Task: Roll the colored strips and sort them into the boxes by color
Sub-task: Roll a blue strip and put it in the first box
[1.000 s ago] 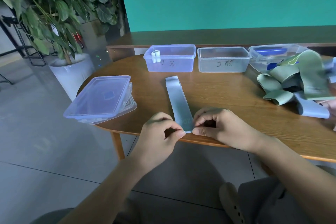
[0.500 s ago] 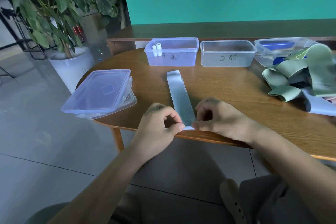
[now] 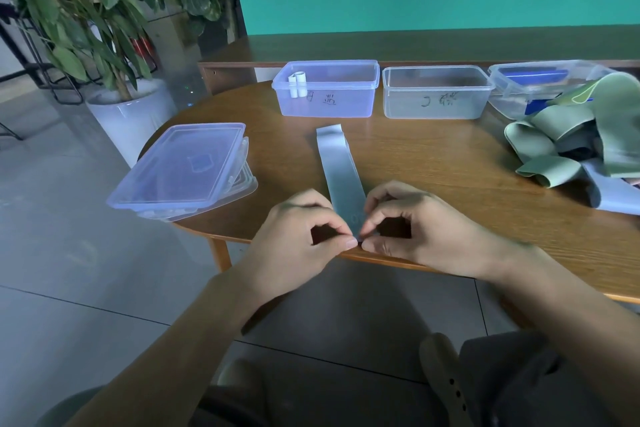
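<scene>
A pale blue strip (image 3: 339, 166) lies flat on the wooden table (image 3: 433, 163), running away from me. My left hand (image 3: 294, 236) and my right hand (image 3: 415, 225) pinch its near end at the table's front edge, thumbs and forefingers almost meeting. The bluish box (image 3: 346, 104) at the back holds a small white-blue roll (image 3: 298, 83). Beside it stands a clear box (image 3: 437, 94) with nothing visible inside. A heap of green and blue strips (image 3: 571, 146) lies at the right.
A stack of box lids (image 3: 180, 170) sits at the table's left edge. A third box (image 3: 533, 80) with something dark blue inside stands at the back right. A potted plant (image 3: 104, 45) stands on the floor to the left.
Both hands have closed in on the strip's near end, so their fingertips almost touch. The strip itself has stayed in place.
</scene>
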A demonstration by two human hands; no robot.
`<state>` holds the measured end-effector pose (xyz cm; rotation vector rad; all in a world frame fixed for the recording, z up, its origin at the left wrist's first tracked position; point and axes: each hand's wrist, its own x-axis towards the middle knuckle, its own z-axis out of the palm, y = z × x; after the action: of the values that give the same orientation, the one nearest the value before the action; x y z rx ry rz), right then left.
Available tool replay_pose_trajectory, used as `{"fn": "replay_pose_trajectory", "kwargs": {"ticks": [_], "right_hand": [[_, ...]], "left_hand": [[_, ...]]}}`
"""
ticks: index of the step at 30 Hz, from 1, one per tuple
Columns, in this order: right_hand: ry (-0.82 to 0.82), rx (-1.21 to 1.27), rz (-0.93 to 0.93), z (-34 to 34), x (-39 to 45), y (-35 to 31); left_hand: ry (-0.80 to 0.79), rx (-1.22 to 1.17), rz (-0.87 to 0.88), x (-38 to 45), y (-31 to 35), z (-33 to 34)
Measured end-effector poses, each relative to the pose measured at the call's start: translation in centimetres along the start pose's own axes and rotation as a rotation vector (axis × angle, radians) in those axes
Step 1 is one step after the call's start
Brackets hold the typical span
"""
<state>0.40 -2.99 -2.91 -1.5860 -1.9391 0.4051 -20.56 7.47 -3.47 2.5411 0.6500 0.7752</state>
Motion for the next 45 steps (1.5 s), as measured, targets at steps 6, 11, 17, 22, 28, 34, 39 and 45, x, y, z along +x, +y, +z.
{"fn": "replay_pose_trajectory", "kwargs": {"ticks": [6,11,17,22,28,34,39,45], "right_hand": [[0.032,0.017,0.04,0.0,0.4,0.0],[0.046,-0.001,0.067,0.0,0.7,-0.2],[0.035,-0.018,0.214,-0.3,1.4,-0.3],[0.072,-0.033,0.253,-0.3,1.7,0.2],[0.09,0.083,0.119,0.2,1.6,0.3],[0.028,-0.003,-0.071,0.1,1.2,1.0],[0.014,-0.002,-0.049,-0.1,1.0,1.2],[0.037,-0.019,-0.08,0.0,1.3,1.2]], "left_hand": [[0.024,-0.017,-0.05,0.4,-0.2,0.0],[0.037,0.009,-0.075,0.6,-0.2,0.2],[-0.038,-0.028,-0.049,0.9,-0.1,0.2],[-0.059,0.002,0.059,1.0,-0.5,0.5],[-0.016,-0.022,0.06,0.9,-0.5,0.3],[-0.003,0.006,0.051,1.0,-0.4,0.3],[0.019,0.05,0.074,1.0,-0.5,0.6],[0.028,0.04,0.121,1.0,-0.6,0.6]]}}
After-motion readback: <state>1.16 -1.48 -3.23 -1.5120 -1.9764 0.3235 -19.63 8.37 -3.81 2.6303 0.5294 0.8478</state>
